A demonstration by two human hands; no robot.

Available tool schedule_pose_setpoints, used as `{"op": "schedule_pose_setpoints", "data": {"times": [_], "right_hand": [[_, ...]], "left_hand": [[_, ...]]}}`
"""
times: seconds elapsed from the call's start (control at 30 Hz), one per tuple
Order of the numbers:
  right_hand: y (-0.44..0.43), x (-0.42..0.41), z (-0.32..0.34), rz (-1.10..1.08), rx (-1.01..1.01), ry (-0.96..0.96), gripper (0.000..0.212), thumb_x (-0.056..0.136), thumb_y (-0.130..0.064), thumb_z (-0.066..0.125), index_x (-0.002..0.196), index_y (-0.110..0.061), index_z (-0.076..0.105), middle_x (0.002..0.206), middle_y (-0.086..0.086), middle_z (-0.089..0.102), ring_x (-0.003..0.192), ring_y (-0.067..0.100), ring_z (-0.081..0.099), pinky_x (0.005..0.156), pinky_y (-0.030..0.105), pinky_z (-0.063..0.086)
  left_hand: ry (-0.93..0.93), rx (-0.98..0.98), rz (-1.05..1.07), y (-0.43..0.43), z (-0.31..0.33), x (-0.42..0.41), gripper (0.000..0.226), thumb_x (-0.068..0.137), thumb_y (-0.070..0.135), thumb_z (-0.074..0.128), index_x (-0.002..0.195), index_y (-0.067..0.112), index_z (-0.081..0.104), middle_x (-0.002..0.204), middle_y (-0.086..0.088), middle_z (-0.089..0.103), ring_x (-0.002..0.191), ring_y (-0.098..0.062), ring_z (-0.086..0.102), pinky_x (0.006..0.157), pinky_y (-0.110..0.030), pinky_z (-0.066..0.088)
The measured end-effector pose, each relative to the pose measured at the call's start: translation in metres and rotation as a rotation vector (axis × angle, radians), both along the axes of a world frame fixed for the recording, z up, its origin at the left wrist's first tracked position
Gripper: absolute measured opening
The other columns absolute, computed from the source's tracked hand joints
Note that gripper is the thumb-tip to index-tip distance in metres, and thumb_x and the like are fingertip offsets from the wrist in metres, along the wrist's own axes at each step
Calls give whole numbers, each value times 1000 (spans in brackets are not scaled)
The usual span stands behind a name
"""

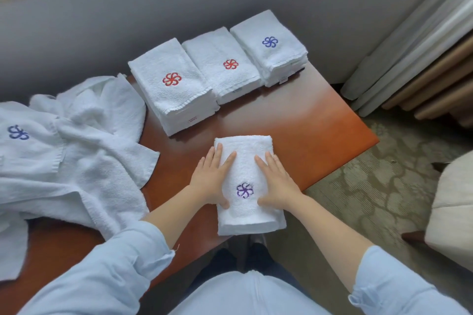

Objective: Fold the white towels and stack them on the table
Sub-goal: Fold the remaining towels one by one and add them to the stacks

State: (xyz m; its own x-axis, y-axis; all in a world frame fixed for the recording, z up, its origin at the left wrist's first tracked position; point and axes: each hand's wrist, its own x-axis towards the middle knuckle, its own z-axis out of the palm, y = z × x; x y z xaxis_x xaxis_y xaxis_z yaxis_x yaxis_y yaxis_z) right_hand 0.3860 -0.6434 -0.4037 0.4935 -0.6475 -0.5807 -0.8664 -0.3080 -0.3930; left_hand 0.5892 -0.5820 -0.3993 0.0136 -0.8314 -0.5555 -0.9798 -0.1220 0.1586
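Both hands lie flat with fingers straight, the left hand (212, 179) and right hand (277, 181) pressing either side of a folded white terry towel with a purple flower emblem (245, 174), probably to flatten the fold so it stacks neatly. It sits at the near edge of the glossy reddish-brown wooden table (307, 123) (one corner seems to overhang). A row of three folded white towel stacks (225, 66) lines the far edge, leaving working room. A rumpled heap of unfolded white towels (76, 140) waits at the left.
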Motion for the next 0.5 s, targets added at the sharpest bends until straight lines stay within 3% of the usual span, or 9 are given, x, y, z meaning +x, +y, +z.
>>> {"op": "schedule_pose_setpoints", "data": {"times": [0.07,0.17,0.27,0.37,0.43,0.5], "right_hand": [[13,-10,0,-122,52,-33,112,71,-24,70,154,-44,-3,160,-21,-23,150,14,-3,110,41,33],[25,-19,0,-267,105,-78,106,70,-20,64,152,-49,5,162,-19,-9,148,17,5,105,42,36],[28,-22,2,-360,169,-146,102,72,-12,63,153,-47,13,163,-13,1,147,23,6,100,39,32],[28,-24,5,-399,246,-180,102,72,-9,65,154,-45,14,161,-13,-1,147,28,8,107,41,30],[28,-27,6,-420,283,-198,102,73,-9,67,154,-41,16,158,-12,3,143,27,17,111,41,32],[29,-29,6,-442,320,-221,100,74,-8,69,155,-37,18,147,-9,13,130,18,30,104,33,38]], "left_hand": [[41,-13,100,11,-3,-2,139,62,52,85,153,35,-20,159,-8,-32,151,-27,-11,119,-41,21],[95,-8,246,25,-5,-4,128,68,51,81,153,40,-14,164,-7,-8,147,-30,12,103,-42,42],[141,-15,293,33,-6,-8,118,73,46,77,154,39,-8,150,-3,23,126,-23,37,89,-37,50],[244,41,355,37,-1,-13,111,79,35,73,154,39,-9,134,0,29,96,-20,56,80,-36,56],[315,87,396,40,2,-16,109,82,29,71,154,41,-10,130,-2,33,90,-22,61,81,-37,56],[396,128,440,43,4,-19,111,82,24,71,153,44,-12,128,-6,45,89,-22,63,81,-37,56]]}}
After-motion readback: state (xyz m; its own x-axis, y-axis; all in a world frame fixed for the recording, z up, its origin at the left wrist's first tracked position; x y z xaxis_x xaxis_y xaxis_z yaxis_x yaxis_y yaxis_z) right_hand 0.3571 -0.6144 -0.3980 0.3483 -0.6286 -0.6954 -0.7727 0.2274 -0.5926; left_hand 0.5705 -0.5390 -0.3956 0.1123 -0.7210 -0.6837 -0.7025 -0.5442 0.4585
